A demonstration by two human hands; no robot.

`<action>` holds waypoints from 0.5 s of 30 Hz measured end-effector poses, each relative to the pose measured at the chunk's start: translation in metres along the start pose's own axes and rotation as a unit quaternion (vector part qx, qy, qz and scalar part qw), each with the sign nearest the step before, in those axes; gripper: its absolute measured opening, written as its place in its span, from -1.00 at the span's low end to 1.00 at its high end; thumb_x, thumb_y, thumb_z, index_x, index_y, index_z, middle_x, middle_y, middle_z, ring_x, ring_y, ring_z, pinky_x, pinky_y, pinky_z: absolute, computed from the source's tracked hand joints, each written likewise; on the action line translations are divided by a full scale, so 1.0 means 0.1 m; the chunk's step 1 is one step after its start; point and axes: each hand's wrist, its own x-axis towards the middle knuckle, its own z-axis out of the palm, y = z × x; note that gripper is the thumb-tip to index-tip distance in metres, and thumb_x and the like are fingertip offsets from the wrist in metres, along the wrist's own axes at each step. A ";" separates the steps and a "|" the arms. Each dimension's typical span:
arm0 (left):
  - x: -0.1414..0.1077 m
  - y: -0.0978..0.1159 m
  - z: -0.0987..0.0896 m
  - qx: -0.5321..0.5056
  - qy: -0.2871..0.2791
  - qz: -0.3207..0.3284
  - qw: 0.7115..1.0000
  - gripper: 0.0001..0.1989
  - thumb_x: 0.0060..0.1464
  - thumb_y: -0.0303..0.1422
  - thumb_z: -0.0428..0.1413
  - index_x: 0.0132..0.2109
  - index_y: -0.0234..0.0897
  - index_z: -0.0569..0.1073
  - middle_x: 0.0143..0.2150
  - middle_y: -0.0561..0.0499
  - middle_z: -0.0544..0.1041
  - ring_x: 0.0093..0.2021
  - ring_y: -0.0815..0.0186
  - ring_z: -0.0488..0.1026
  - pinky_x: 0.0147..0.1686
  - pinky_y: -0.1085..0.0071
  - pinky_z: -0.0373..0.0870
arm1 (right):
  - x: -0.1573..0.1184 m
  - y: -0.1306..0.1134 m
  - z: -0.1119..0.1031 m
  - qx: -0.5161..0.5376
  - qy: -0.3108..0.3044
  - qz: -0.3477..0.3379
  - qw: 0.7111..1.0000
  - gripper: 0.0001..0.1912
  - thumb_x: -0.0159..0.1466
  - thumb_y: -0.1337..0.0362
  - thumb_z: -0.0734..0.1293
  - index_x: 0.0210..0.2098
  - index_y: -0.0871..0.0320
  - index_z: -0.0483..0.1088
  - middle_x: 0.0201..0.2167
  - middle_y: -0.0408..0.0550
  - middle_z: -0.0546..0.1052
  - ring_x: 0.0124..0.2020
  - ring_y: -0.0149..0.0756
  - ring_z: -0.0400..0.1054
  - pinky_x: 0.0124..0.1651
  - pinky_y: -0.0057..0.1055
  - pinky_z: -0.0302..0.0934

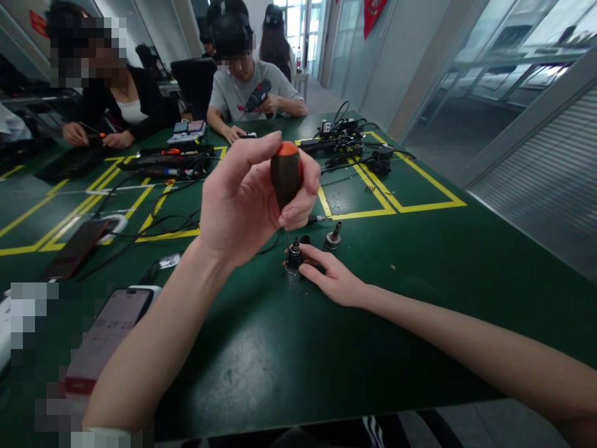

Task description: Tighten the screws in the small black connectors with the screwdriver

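Note:
My left hand (252, 199) is closed round a screwdriver (285, 174) with a dark handle and an orange cap. Its thin shaft points down and its tip meets, or comes very close to, a small black and metal cylindrical part (295, 256). This part stands upright on the green table, pinched at its side by the fingers of my right hand (333, 274). Just behind my right hand stands a metal piece (333, 238) with a round base and a short stem. What the screwdriver tip engages is too small to make out.
Phones (109, 336) and cables lie on the left of the green table (373, 386). Black cables (345, 143) are heaped at the back, among yellow tape lines. Across the table one person holds a power drill (258, 95); another works at the far left.

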 end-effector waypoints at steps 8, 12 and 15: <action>0.00 0.01 -0.02 -0.008 0.002 0.003 1.000 -0.57 0.26 0.00 0.11 -0.39 -0.25 0.36 -0.65 0.14 0.19 -0.69 0.47 0.08 -0.66 0.47 0.03 | 0.03 -0.01 0.03 0.007 0.001 -0.001 1.000 -0.50 0.49 0.10 0.26 0.33 0.15 0.37 0.03 0.10 0.64 0.01 -0.10 0.57 0.13 -0.12 0.46; 0.00 0.02 -0.05 0.001 0.013 -0.005 1.000 -0.44 0.29 0.14 -0.01 -0.36 -0.28 0.44 -0.67 0.15 0.14 -0.68 0.46 0.05 -0.64 0.45 0.05 | 0.04 0.01 0.04 0.013 0.004 -0.002 1.000 -0.50 0.48 0.10 0.27 0.32 0.19 0.38 0.03 0.13 0.64 0.01 -0.10 0.57 0.14 -0.12 0.45; 0.01 0.02 -0.04 -0.001 0.007 -0.004 1.000 -0.40 0.32 0.11 -0.01 -0.42 -0.33 0.45 -0.67 0.12 0.14 -0.65 0.45 0.10 -0.62 0.46 0.09 | 0.04 0.02 0.04 0.012 0.012 -0.005 1.000 -0.49 0.48 0.07 0.28 0.32 0.18 0.38 0.02 0.11 0.64 0.00 -0.11 0.57 0.13 -0.12 0.47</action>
